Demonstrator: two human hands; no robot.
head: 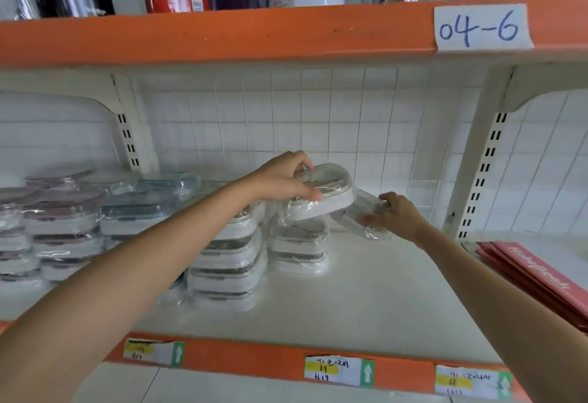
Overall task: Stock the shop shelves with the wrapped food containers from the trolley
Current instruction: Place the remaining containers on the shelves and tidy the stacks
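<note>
A white wrapped food container [327, 191] hangs tilted over the back stack of white containers [299, 250]. My left hand [286, 176] grips its left end from above, thumb in front. My right hand [397, 215] pinches the loose clear wrap [366, 211] trailing from its right end. A taller stack of white containers [226, 269] stands in front left, partly behind my left forearm. The trolley is out of sight.
Stacks of grey and blue-lidded wrapped containers [63, 227] fill the shelf's left part. Red notebooks [537, 278] lie at the right edge. The white shelf board [366, 300] has an orange front rail [254, 361] with price tags. An orange upper shelf [222, 36] hangs overhead.
</note>
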